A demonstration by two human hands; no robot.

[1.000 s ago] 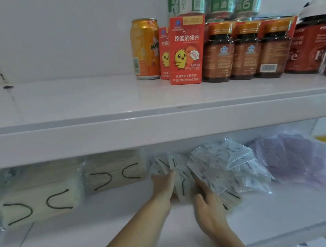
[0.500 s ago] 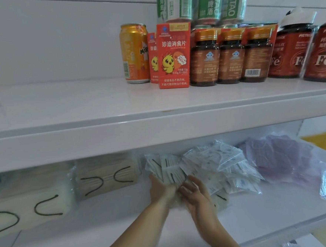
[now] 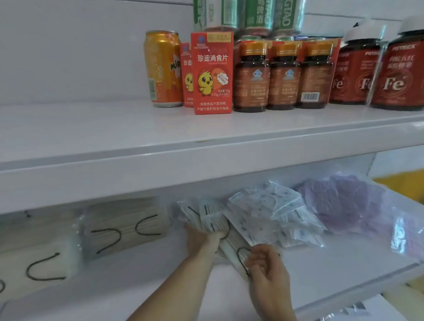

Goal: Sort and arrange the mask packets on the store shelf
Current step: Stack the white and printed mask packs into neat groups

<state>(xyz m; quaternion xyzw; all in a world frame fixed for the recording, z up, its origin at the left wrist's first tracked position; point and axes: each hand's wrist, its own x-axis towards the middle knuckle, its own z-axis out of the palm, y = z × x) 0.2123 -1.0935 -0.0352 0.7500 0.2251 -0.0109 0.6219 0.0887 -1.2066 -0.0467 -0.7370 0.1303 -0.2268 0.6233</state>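
We reach both hands into the lower shelf (image 3: 326, 272) of a white store rack. Our left hand (image 3: 203, 238) curls around a loose bundle of white mask packets (image 3: 214, 220), apparently gathering them upright so they stack evenly. Our right hand (image 3: 267, 264) pinches the near end of one packet with black ear loops (image 3: 237, 252), likely to square it with the rest. Just right, printed packets (image 3: 267, 206) lie fanned in a heap, then purple ones (image 3: 346, 201). Beige mask packs (image 3: 125, 226) stand in tidy blocks to the left. On the upper shelf (image 3: 78, 134) sit an orange can (image 3: 163, 68), red boxes (image 3: 212, 72) and brown bottles (image 3: 250, 77).
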